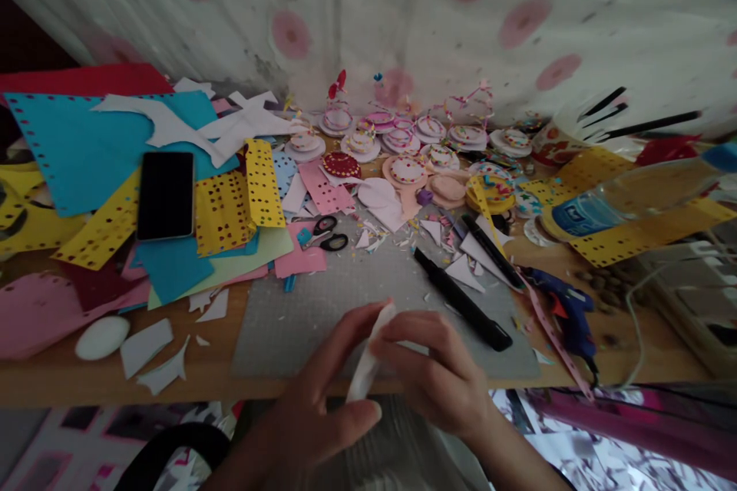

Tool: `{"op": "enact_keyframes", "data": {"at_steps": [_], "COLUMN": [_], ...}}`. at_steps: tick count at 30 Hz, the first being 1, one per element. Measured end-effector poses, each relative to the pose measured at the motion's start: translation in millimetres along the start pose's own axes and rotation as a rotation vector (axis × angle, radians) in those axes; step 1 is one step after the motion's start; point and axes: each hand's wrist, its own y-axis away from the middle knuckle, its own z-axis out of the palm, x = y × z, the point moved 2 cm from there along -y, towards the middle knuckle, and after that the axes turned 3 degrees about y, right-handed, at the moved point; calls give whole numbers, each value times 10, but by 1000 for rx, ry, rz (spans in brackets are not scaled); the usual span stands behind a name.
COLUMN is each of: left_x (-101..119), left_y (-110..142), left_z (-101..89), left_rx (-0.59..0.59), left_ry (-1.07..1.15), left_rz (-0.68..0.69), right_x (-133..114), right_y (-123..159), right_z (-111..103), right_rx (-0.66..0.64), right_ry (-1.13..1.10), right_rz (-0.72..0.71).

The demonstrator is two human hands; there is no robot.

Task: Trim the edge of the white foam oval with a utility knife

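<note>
The left hand (pixel 315 399) grips a thin white piece (pixel 364 372) between thumb and fingers, above the middle of the tabletop's (pixel 213 364) front edge. The right hand (pixel 452 376) has its fingers bent and closed on the same piece near its upper end. Beyond them lies a gray mat (pixel 276 326), with scissors (pixel 325 234) at its far left. A phone (pixel 166 196) rests toward the tabletop's left edge; a blue glue gun (pixel 567 311) lies toward the right edge.
</note>
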Motion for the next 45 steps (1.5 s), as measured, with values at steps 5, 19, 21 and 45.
{"op": "enact_keyframes", "data": {"at_steps": [5,19,21,45], "left_x": [11,-207,-194,-57], "left_y": [-164,-248,-266,-327], "left_z": [20,-66,-64,-69], "left_rx": [-24,219,233,287], "left_ry": [100,185,214,275], "left_rz": [12,-235,-239,-134], "right_x": [15,967,972,0], "right_y": [-19,792,792,317], "right_z": [11,-177,-187,-232], "right_rx": [-30,-111,-122,-320], "right_ry": [-204,787,752,63], "right_rz": [225,760,737,441]}}
